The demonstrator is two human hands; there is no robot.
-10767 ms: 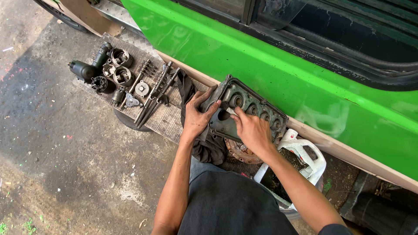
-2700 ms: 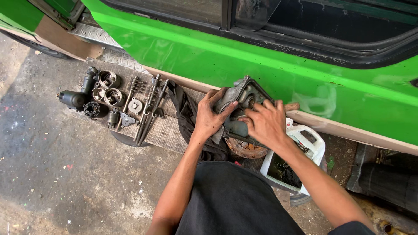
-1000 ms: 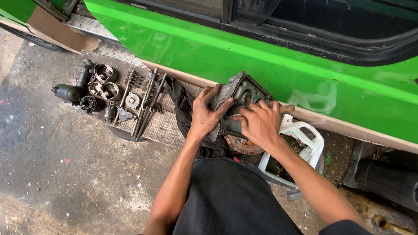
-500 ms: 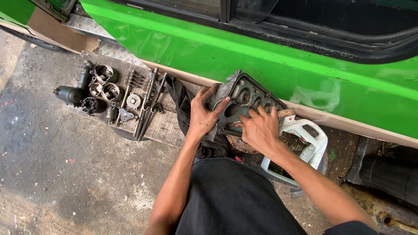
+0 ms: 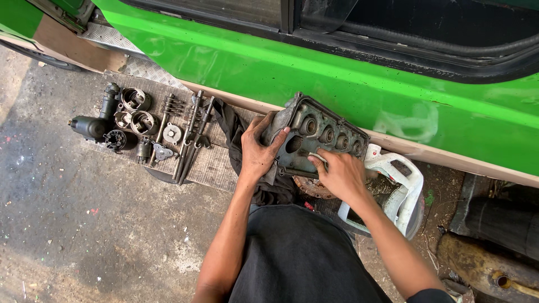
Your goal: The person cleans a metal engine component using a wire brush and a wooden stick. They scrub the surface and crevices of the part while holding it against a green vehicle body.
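Note:
A dark, greasy engine valve cover point(image 5: 317, 134) with a row of round holes is tilted up in front of me, its inner side facing the camera. My left hand point(image 5: 259, 150) grips its left end, thumb hooked over the edge. My right hand point(image 5: 338, 175) presses on its lower middle, fingers bent against the inner surface near a pale patch; whether they pinch something small I cannot tell. A dark rag point(image 5: 231, 128) lies just left of the cover.
Engine parts lie on a wooden board point(image 5: 211, 166) at left: pistons point(image 5: 135, 99), a valve spring point(image 5: 169, 104), long rods point(image 5: 190, 136), a black cylinder point(image 5: 89, 127). A cut white plastic jug point(image 5: 400, 185) sits at right. A green vehicle side point(image 5: 348, 73) runs behind.
Over the last seconds I tilted the cover up and turned it; my right hand slid down to its lower middle while the left kept hold of the left end.

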